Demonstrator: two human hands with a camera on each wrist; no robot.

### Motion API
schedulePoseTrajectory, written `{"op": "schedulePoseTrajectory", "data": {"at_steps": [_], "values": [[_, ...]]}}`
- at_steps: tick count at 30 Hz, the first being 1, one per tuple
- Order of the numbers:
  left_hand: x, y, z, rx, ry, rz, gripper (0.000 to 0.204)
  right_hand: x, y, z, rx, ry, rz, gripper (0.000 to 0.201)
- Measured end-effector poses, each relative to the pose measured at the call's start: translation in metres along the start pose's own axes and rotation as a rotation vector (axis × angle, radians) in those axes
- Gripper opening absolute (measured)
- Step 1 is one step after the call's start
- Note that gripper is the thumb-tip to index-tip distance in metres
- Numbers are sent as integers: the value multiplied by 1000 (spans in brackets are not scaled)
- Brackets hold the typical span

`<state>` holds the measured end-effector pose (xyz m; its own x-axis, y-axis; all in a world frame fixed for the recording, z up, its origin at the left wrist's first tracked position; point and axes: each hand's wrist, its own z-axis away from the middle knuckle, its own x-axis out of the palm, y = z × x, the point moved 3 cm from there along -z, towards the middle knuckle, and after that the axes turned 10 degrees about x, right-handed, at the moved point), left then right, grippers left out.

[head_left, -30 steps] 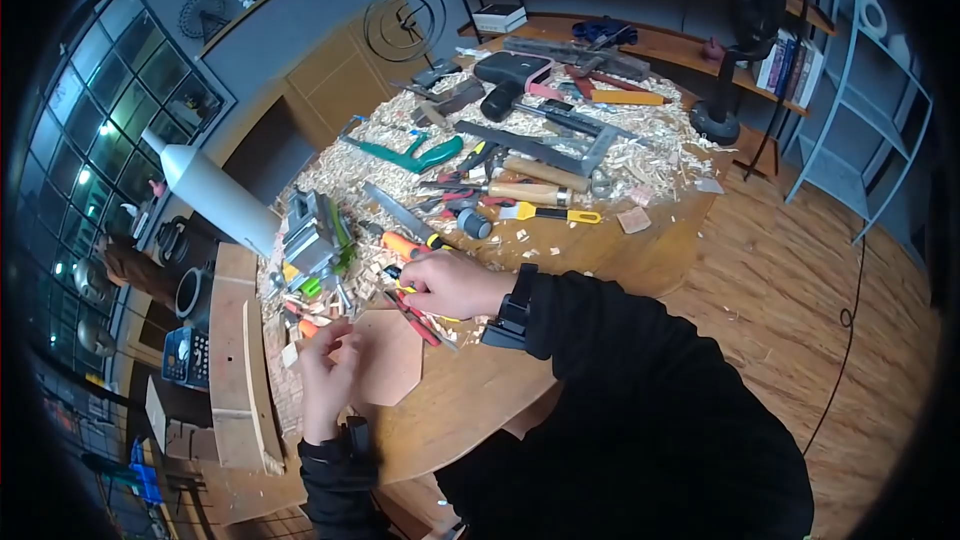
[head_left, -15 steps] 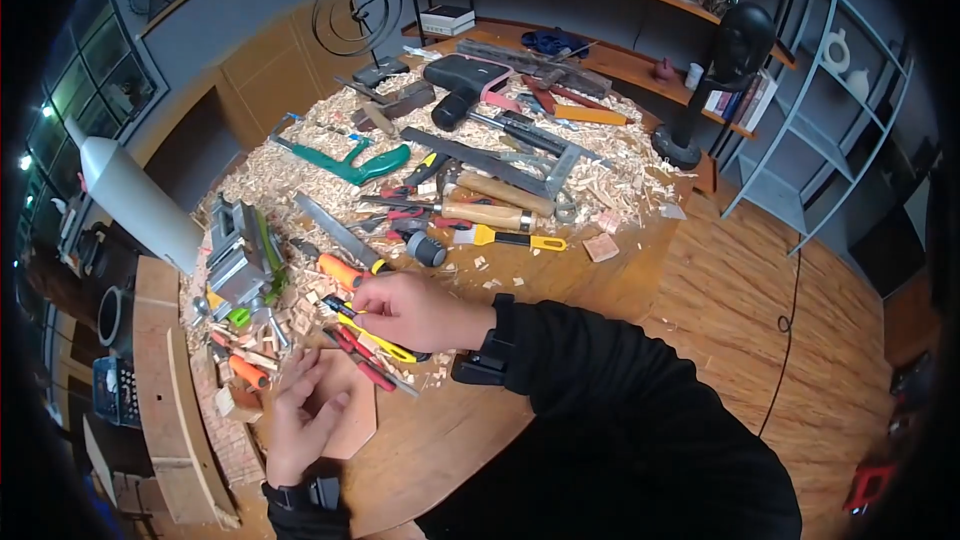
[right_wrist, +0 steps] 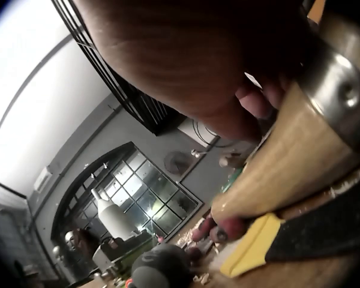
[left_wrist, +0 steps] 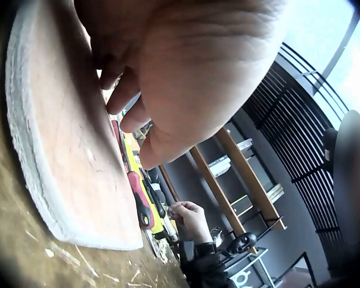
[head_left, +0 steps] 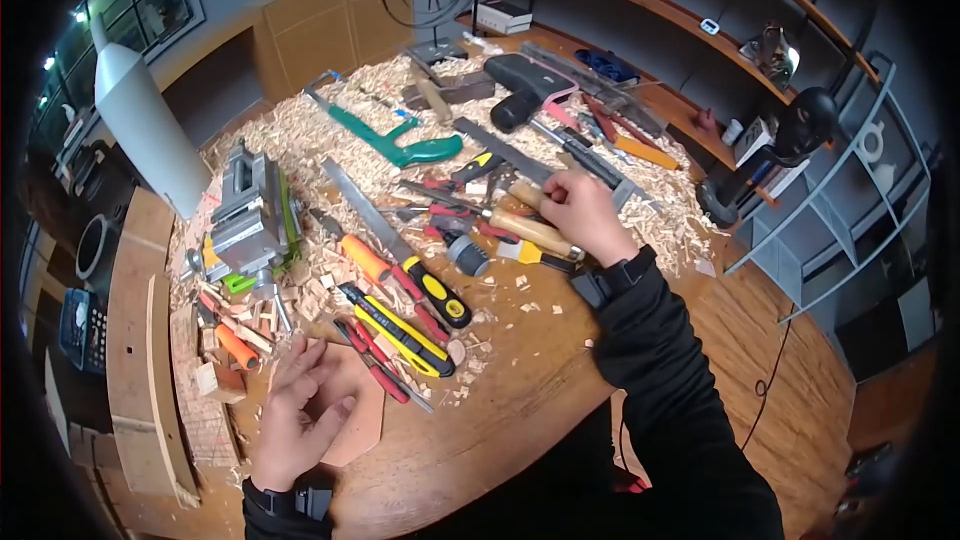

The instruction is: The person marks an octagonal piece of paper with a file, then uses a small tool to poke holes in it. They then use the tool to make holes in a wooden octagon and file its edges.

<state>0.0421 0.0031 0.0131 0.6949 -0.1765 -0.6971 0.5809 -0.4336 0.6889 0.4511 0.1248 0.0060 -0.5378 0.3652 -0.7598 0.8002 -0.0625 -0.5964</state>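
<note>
My left hand (head_left: 295, 415) rests with loosely bent fingers at a flat pinkish-tan board (head_left: 364, 418) with clipped corners; its pale, thick edge shows in the left wrist view. My right hand (head_left: 585, 218), fingers curled, is over the right end of a wooden handle (head_left: 522, 194). I cannot tell whether its fingertips grip it. A second wooden handle (head_left: 535, 232) with a metal ferrule (right_wrist: 339, 90) passes just below that palm. Nearer to me lie a yellow-and-black utility knife (head_left: 400, 335), a saw (head_left: 436, 292) with a yellow-and-black handle, and red-handled tools (head_left: 385, 380).
A metal vise (head_left: 245, 220) stands at the table's left, beside a wood block (head_left: 218, 380). Wood shavings (head_left: 300, 130) cover the back, around a green hacksaw (head_left: 420, 150) and a black-and-pink power tool (head_left: 520, 85). A black head-shaped stand (head_left: 805, 120) rises at the right.
My right hand has let go of the yellow-and-black utility knife, which now lies on the table, and has moved right and away to the wooden handles. The left hand stays at the board.
</note>
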Motion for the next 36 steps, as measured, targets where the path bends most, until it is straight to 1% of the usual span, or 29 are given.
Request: {"op": "schedulePoseTrajectory", "data": {"at_steps": [4, 6, 7, 9, 10, 13, 14, 18, 19, 21, 23, 25, 28, 29, 31, 35, 36], "values": [[0, -2, -1, 0, -5, -16, 40, 8, 6, -3, -24, 4, 48, 22], [-1, -4, -2, 4, -9, -24, 41, 10, 5, -2, -117, 49, 93, 24], [-1, -4, -2, 12, -5, -34, 41, 11, 3, -1, -119, 38, 94, 24], [-2, -3, -3, 13, -3, -23, 41, 11, -1, 0, -60, 4, 81, 19], [-3, -3, -3, 23, 0, -17, 40, 9, -6, 1, -34, -28, 92, 21], [-4, -4, -4, 21, -5, -27, 40, 12, -8, 3, -106, -39, 119, 25], [-4, -5, -4, 35, -10, -46, 40, 12, -10, 5, -80, -47, 122, 29], [-4, -11, -3, 31, 5, -22, 40, 16, -9, 5, -80, -52, 67, 34], [-5, -10, -4, 30, 5, -18, 40, 16, -11, 6, -84, -57, 65, 34], [-6, -8, -4, 33, 9, -21, 40, 15, -12, 6, -21, -99, 29, 35], [-5, -8, -4, 57, -7, -38, 39, 16, -9, 5, -31, -96, 20, 35], [-6, -7, -4, 69, -17, -55, 39, 15, -12, 7, -8, -136, -36, 35], [-2, -12, 0, 58, -35, -43, 38, 20, -10, 8, -70, -156, -8, 32], [-1, -12, 1, 56, -19, -25, 38, 21, -12, 10, -62, -139, -31, 30], [-2, -10, 1, 38, -6, -17, 37, 22, -13, 11, -14, -196, -72, 30], [-3, -10, 0, 63, -2, -36, 36, 20, -19, 13, -66, -179, -75, 33], [-2, -10, 1, 75, -7, -43, 36, 19, -19, 13, -63, -208, -69, 34]]}}
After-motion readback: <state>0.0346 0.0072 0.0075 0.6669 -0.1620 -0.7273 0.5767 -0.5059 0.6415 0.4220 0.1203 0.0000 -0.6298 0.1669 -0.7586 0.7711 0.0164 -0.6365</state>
